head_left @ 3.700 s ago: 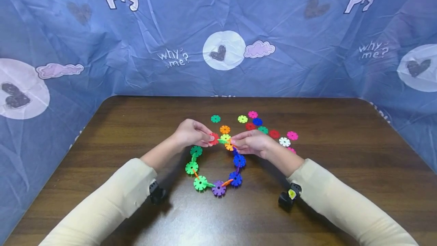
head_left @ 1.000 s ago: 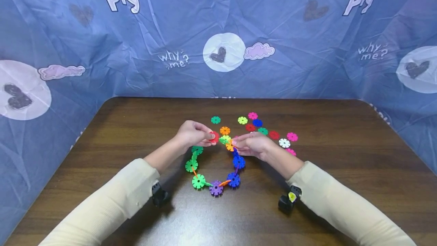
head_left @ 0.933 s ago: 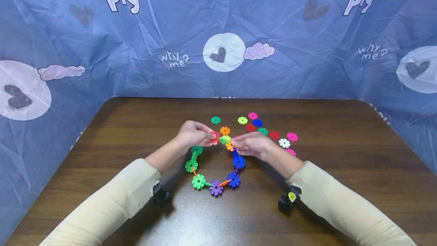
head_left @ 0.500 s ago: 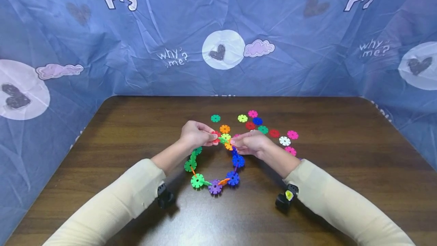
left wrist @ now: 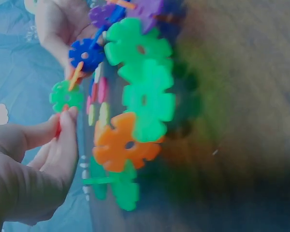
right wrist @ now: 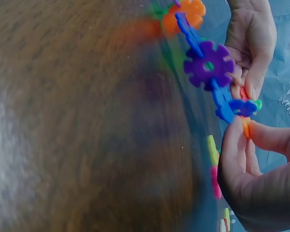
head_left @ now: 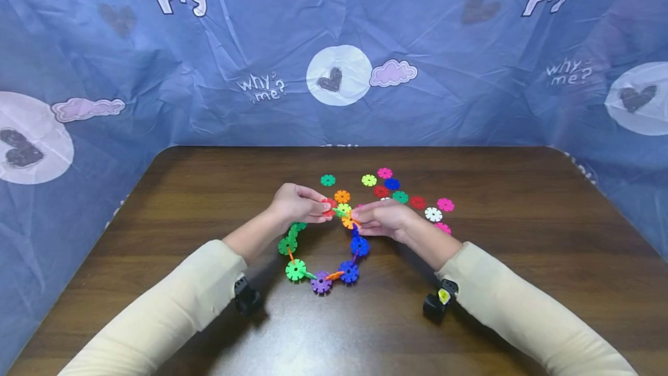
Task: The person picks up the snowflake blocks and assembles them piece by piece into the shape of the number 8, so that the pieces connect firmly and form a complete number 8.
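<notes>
Two hands at work on a chain of slotted plastic discs [head_left: 296,276], seen at the centre of the head view. The left hand [head_left: 298,205], left of centre, pinches a red disc [head_left: 328,208] between thumb and fingers. The right hand [head_left: 385,217], right of centre, has a narrow pinch on an orange disc [head_left: 348,222] belonging to the chain. Between the fingertips of both hands lies a small green disc [head_left: 340,212], joined to the orange one; in the left wrist view the red disc meets its edge, though how far the slots engage cannot be told. From the right hand the chain curves down through blue discs [head_left: 359,246], reaches a purple disc [head_left: 321,288] at its lowest point, and rises through green discs [head_left: 287,246] to below the left hand, where its end is partly hidden. Loose discs lie on the brown table [head_left: 219,179] above and right of the hands: among them a teal disc [head_left: 327,184], a loose orange disc [head_left: 341,200], a white disc [head_left: 433,218] and a pink disc [head_left: 445,208]. Pale sleeves [head_left: 172,306] enter from both lower corners, each with a black wrist camera [head_left: 246,299] below its cuff. A blue printed cloth [head_left: 235,22] fills the upper frame.
</notes>
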`<action>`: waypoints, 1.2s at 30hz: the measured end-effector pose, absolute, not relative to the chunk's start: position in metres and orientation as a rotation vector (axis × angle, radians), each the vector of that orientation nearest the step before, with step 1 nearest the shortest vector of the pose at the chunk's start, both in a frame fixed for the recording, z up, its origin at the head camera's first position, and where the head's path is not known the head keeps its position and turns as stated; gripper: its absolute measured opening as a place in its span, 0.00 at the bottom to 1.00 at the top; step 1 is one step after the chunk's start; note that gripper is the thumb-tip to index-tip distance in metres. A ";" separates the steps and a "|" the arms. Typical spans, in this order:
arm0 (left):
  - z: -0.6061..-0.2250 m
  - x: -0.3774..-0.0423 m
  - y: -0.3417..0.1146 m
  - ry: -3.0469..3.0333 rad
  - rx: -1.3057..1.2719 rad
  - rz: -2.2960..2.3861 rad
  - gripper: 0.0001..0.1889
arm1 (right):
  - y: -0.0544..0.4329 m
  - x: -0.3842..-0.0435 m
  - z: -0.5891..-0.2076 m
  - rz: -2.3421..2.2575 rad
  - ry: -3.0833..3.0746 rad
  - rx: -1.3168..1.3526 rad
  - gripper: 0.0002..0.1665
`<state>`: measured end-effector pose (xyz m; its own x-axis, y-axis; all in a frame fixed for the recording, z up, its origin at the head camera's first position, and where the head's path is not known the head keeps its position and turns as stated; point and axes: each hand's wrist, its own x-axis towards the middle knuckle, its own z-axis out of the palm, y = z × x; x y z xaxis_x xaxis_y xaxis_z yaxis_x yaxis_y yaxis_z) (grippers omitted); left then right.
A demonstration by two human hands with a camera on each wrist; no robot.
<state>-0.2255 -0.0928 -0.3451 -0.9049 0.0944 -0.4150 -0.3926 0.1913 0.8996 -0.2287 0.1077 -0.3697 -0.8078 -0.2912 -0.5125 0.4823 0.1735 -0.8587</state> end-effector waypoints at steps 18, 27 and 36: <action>-0.333 -0.229 -0.105 2.320 -0.141 1.466 0.10 | 0.106 -0.234 -0.365 -1.599 1.932 0.103 0.23; -0.336 -0.230 -0.107 2.282 -0.120 1.506 0.10 | 0.092 -0.237 -0.355 -1.535 2.025 0.112 0.25; -0.339 -0.230 -0.106 2.262 -0.108 1.502 0.09 | 0.081 -0.239 -0.353 -1.483 2.072 0.091 0.23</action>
<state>-0.2302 -0.1057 -0.3388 -0.9081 0.1645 -0.3850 -0.2910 0.4132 0.8629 -0.2392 0.0808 -0.3533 -0.8274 -0.2716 -0.4915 0.3776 0.3788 -0.8450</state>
